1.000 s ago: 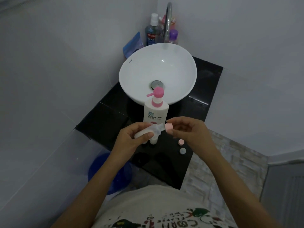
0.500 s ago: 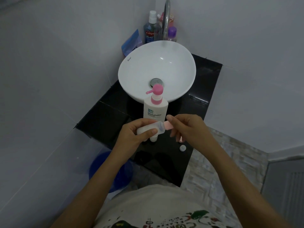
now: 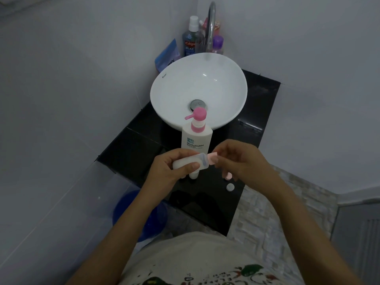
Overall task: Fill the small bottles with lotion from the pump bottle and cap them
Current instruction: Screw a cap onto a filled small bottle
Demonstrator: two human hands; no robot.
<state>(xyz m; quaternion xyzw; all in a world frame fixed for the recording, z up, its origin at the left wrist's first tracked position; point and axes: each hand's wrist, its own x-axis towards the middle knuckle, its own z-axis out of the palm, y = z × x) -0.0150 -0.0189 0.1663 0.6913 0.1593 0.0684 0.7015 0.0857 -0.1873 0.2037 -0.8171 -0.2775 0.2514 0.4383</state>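
My left hand (image 3: 172, 171) grips a small white bottle (image 3: 186, 162), held on its side over the black counter. My right hand (image 3: 241, 161) pinches a pink cap (image 3: 212, 157) that sits on the bottle's mouth. Just behind them the white pump bottle (image 3: 196, 140) with a pink pump head stands at the sink's front. Another small bottle (image 3: 194, 174) stands on the counter below my left hand, mostly hidden. A loose pink cap (image 3: 227, 176) and a pale grey cap (image 3: 230, 187) lie on the counter under my right hand.
A white basin (image 3: 174, 95) sits on the black counter (image 3: 131, 151), with a chrome tap (image 3: 210, 25). Behind it stand a blue mouthwash bottle (image 3: 190, 44), a purple-capped bottle (image 3: 217, 44) and a blue pouch (image 3: 166, 55). A blue bucket (image 3: 125, 206) is on the floor at left.
My right hand has brought the pink cap onto the mouth of the small bottle in my left hand, closing the gap seen a second ago. The bottle has stayed in my left hand.
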